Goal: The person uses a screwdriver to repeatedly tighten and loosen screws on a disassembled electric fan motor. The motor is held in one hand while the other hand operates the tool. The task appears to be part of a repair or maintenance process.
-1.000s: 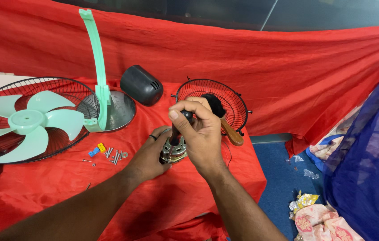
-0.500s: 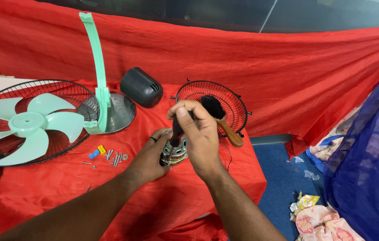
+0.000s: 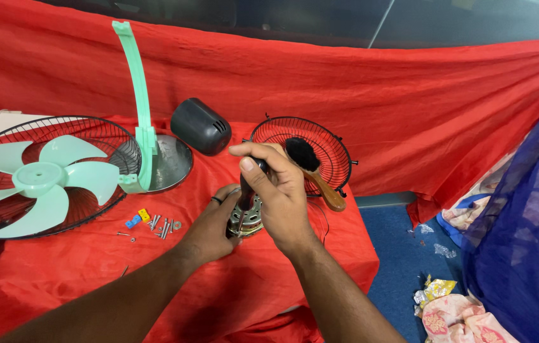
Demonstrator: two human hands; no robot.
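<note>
Right hand: the right hand (image 3: pixel 280 194) is wrapped tight round the dark handle of a screwdriver (image 3: pixel 246 190), thumb up top, tool pointing pretty much straight down into the motor.

Left hand: the left hand (image 3: pixel 215 222) is cupped against the left side of the fan motor (image 3: pixel 250 219), fingers curled round it, basically bracing it. There's a dark ring on one finger.

Fan motor: silvery metal lump sitting on the red cloth (image 3: pixel 79 267) near the front middle of the worktop, wedged between both hands. Most of it is hidden by them, so can't make out the screwdriver tip.

Small parts: a little pile of screws (image 3: pixel 162 226) plus a blue piece (image 3: pixel 133 221) and a yellow piece (image 3: pixel 144 215), just left of the left hand.

Fan blade: mint green blade (image 3: pixel 40 181) lying inside a black wire grille (image 3: pixel 114 143) on the far left.

Stand: mint green upright stand (image 3: pixel 136 95) rising from a round shiny base (image 3: pixel 171 162), right beside that grille.

Motor cover: dark rounded housing (image 3: pixel 201 126) lying behind the hands, near the base.

Second grille: smaller black wire guard (image 3: pixel 330 149) behind the right hand, with a wooden-handled brush (image 3: pixel 314 174) resting on it, handle hanging over the rim.

Off the worktop: blue floor (image 3: pixel 403 254) to the right, with some crumpled wrappers (image 3: pixel 434 289) and flowery cloth (image 3: pixel 453 317).
</note>
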